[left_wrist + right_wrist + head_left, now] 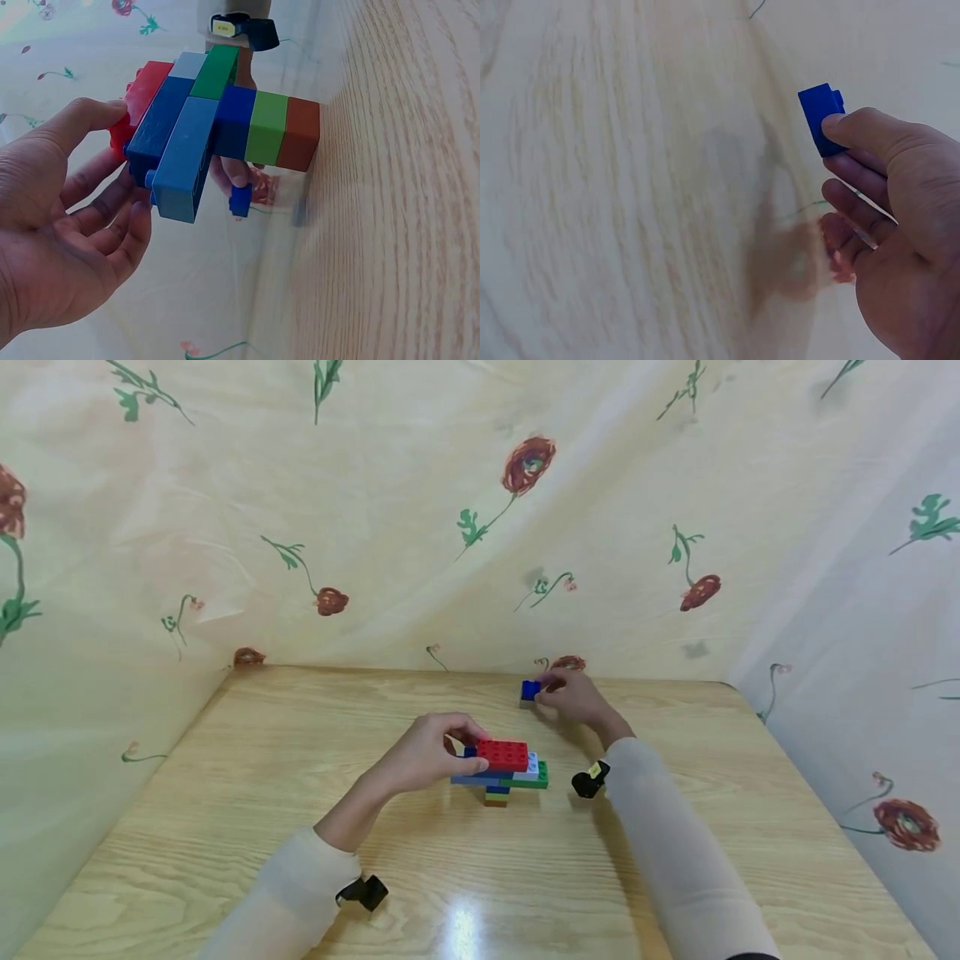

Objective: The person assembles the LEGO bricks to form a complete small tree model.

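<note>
My left hand grips the red building brick at the top of a brick structure, thumb and fingers at its near left end. Beneath the red brick lie a dark blue brick and a pale blue brick, then a blue brick beside a green brick. A narrow column of dark blue, lime green and brown bricks supports them on the table. Farther back, my right hand pinches a small blue brick between thumb and fingers, above the table.
The wood-grain table runs back to a flower-patterned cloth hanging behind it. More of this cloth hangs along the left and right sides. Each wrist carries a small black camera.
</note>
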Motion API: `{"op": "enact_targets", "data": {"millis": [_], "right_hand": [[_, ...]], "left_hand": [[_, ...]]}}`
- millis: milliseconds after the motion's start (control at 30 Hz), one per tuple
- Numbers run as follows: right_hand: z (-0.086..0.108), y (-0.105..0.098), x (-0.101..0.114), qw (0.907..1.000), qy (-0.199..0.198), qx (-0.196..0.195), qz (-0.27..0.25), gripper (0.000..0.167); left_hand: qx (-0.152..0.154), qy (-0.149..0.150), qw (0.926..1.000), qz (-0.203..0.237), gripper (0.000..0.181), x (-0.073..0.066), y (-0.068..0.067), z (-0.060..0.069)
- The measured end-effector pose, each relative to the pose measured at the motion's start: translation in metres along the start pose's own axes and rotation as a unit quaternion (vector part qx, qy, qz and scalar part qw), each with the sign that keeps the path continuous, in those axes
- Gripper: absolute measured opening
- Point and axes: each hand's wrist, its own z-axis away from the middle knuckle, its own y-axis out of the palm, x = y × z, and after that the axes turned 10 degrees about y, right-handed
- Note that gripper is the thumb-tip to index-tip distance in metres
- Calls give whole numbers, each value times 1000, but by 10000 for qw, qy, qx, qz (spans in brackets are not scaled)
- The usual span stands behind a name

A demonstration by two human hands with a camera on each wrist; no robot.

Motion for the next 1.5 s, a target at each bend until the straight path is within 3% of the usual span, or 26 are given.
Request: {"op": "enact_targets", "data": {"millis": [433, 833, 1167, 1500], "right_hand": [[36, -6, 19, 9972, -737, -71, -140, 37], [86, -14, 45, 9922, -1207, -241, -179, 31], [130, -2, 59, 9860, -1636, -237, -242, 30], [152, 5, 69, 9809, -1912, -286, -217, 29]], "left_hand": [[-59, -147, 9998, -108, 27, 3, -1, 3], [-54, 1, 9999, -155, 28, -1, -2, -1], [-67, -39, 10000, -30, 25, 0, 2, 2], [-33, 46, 10000, -53, 27, -2, 1, 0]]}}
